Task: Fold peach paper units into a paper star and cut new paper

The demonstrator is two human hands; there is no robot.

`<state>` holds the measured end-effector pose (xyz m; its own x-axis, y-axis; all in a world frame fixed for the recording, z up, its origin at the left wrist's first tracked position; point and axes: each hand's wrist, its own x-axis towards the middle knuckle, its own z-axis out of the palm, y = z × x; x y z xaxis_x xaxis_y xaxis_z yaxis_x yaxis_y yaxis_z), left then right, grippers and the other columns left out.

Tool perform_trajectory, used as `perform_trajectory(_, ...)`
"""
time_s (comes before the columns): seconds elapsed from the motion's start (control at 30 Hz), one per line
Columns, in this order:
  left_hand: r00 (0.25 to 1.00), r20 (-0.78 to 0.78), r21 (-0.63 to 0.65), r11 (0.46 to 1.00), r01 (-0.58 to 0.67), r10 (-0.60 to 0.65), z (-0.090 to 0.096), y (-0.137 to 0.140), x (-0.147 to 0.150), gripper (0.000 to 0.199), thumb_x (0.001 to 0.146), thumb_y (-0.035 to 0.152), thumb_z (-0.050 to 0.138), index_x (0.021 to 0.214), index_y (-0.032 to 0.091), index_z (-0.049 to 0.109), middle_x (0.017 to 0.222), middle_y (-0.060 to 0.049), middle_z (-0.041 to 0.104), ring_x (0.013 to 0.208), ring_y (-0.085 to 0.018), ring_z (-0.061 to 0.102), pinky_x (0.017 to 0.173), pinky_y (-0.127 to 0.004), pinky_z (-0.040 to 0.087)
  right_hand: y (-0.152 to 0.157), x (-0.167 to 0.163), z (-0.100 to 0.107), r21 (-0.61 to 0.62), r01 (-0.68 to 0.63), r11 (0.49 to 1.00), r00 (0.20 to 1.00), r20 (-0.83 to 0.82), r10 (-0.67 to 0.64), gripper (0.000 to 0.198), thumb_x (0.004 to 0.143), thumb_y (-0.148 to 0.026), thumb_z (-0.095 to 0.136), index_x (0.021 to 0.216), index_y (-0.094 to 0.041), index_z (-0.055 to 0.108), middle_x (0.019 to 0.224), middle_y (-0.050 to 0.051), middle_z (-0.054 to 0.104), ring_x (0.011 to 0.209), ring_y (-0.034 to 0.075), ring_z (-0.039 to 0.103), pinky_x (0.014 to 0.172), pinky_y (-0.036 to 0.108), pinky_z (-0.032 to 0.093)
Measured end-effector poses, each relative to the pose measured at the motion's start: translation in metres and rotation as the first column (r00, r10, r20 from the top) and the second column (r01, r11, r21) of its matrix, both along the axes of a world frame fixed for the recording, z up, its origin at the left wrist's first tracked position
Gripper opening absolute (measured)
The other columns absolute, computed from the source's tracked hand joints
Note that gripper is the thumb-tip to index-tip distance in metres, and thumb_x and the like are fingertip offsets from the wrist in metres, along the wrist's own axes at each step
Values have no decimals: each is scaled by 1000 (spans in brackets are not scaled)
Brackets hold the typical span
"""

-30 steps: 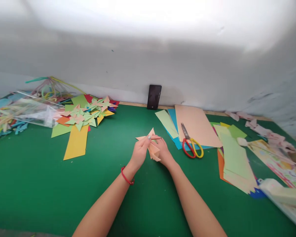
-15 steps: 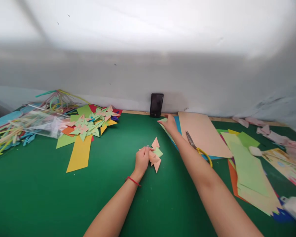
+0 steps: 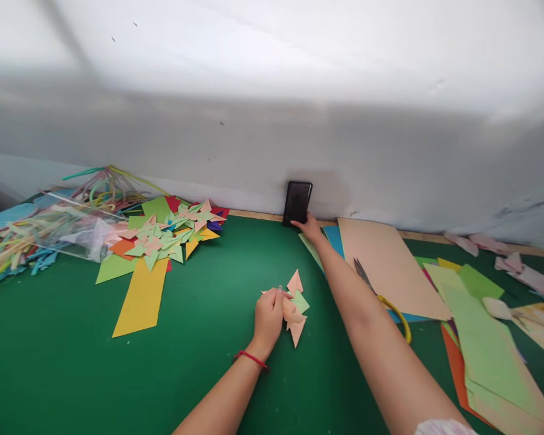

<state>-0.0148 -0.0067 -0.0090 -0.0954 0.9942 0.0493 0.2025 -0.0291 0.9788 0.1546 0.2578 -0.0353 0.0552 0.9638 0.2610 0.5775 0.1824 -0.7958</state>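
My left fingers pinched paper; right fingers, hold unclear, met the twelve-o'clock phone, which a nudge could topple

No legible text, label, brand, number or sign anywhere in view.

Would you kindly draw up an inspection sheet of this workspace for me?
Surface: green table, a few pale specks.
Job's things: peach and green folded paper piece; dark phone propped against the wall.
Clutter: coloured strips, folded-paper pile, paper sheets, scissors partly hidden.
Hands: left hand holds the folded paper piece; right hand at the phone's lower corner, grip unclear.
Cables: nothing seen.
Surroundings: pale, marked wall.
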Motion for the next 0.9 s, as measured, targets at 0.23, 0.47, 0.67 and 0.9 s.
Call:
perform_trajectory(0.23, 1000, -18, -16, 1000, -20, 20, -1, 1, 3, 43, 93, 34, 34, 70, 18, 66, 76, -5, 67, 74, -19, 59, 72, -30, 40, 2, 1, 1, 20, -31, 999, 999, -36, 32, 52, 64, -44, 72, 106, -15, 58, 108, 15, 66, 99, 28, 61, 87, 43, 45)
perform_trajectory(0.47, 999, -37, -10, 1000, -23, 23, -2, 1, 2, 43, 94, 35, 34, 70, 18, 65, 76, -4, 67, 73, -18, 59, 72, -30, 39, -5, -3, 7, 65, -19, 998, 994, -106, 26, 51, 59, -43, 75, 99, -16, 60, 98, 12, 68, 89, 26, 63, 80, 41, 47)
perform_trajectory(0.67, 999, -35, -8, 1000, -15, 14, -2, 2, 2, 43, 94, 36, 35, 69, 18, 65, 76, -4, 67, 73, -18, 59, 72, -30, 39, -37, -2, 32, 156, 207, 966, 967, -180, -178, 44, 75, -58, 53, 87, -16, 59, 102, 14, 63, 98, 25, 55, 86, 39, 40)
perform_trajectory(0.9, 1000, 2, 8, 1000, -17, 17, 0, 1, 3, 43, 93, 36, 35, 69, 17, 65, 74, -4, 67, 71, -18, 59, 70, -29, 41, -125, -10, 45, 71, 177, 982, 969, -185, -161, 44, 86, -57, 35, 71, -20, 53, 57, 0, 57, 56, 15, 52, 62, 29, 40)
